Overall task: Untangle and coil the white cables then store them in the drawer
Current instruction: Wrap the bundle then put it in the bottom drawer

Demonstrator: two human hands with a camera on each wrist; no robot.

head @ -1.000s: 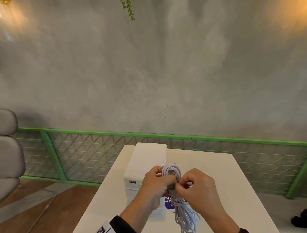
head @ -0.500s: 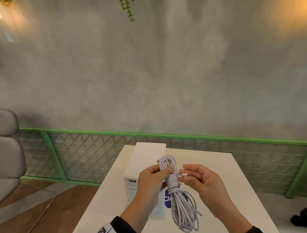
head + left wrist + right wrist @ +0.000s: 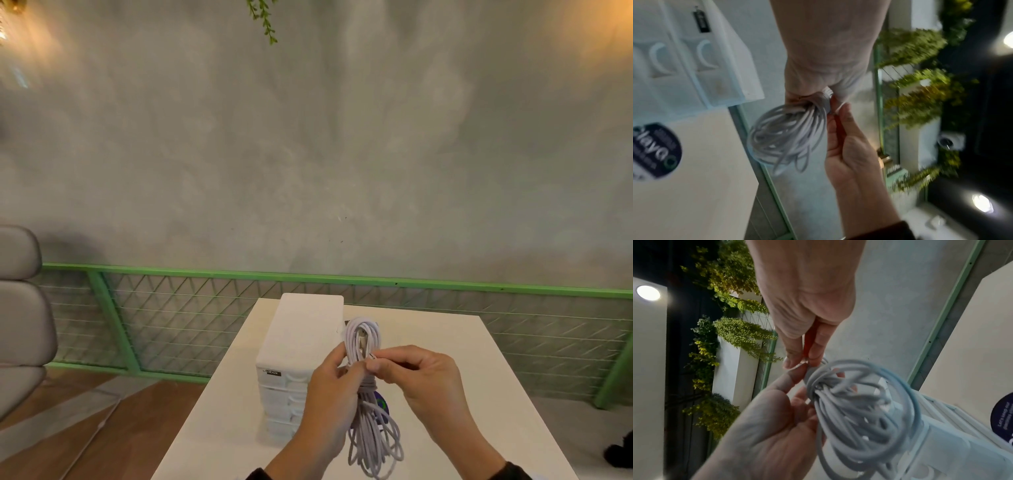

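Closing back in from half a second earlier, the right hand (image 3: 419, 383) pinched the loose end at the waist of the white cable coil (image 3: 368, 404), gripped by the left hand (image 3: 329, 394) above the table (image 3: 219, 428) beside the drawer unit (image 3: 291, 359), so tucking looked nearly done, storing still ahead

White cable bundle (image 3: 371, 425) coiled, wrapped at middle, upright beside closed drawer unit (image 3: 294, 363).

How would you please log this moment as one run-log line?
left hand: grips coiled white cable at its wrapped middle | right hand: pinches cable end at the wrap | drawer unit: drawers closed | table: beneath
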